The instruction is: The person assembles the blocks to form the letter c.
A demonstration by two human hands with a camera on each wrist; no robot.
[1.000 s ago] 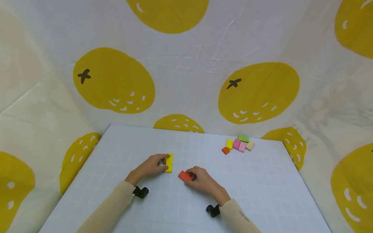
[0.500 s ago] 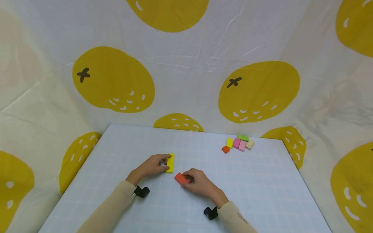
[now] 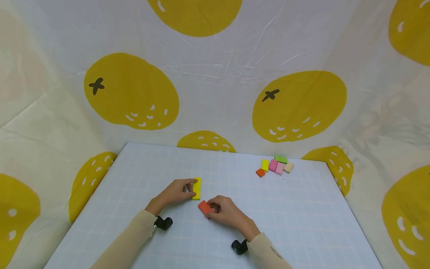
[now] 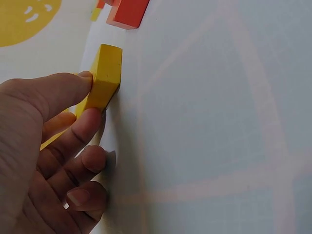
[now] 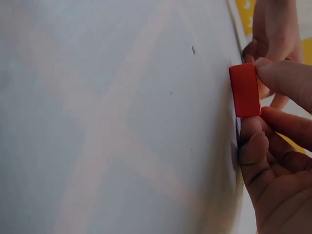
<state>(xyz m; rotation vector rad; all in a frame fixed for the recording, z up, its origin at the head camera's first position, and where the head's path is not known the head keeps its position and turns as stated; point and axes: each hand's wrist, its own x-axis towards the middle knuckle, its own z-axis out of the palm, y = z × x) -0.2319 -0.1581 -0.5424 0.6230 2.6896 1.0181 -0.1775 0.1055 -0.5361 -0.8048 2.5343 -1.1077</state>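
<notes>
My left hand (image 3: pixel 174 192) pinches a long yellow block (image 3: pixel 197 189) by its left side near the middle of the table, and in the left wrist view the thumb lies on one face of the yellow block (image 4: pixel 108 73) with fingertips beneath. Just right of it and nearer to me, my right hand (image 3: pixel 228 211) holds an orange-red block (image 3: pixel 205 207) between thumb and fingers. The right wrist view shows the end of that orange-red block (image 5: pixel 245 90) close over the cloth. A gap separates the two blocks in the head view.
At the back right of the table (image 3: pixel 302 224) lies a cluster: an orange block (image 3: pixel 260 173), a yellow one (image 3: pixel 265 165), two pink blocks (image 3: pixel 273 165), a green block (image 3: pixel 280 159) and a beige block (image 3: pixel 288 167). A fruit-printed curtain (image 3: pixel 215 93) surrounds the table's back and sides.
The right hand has moved left and slightly toward me with the orange-red block, which has turned a little. The left hand has shifted the yellow block slightly right.
</notes>
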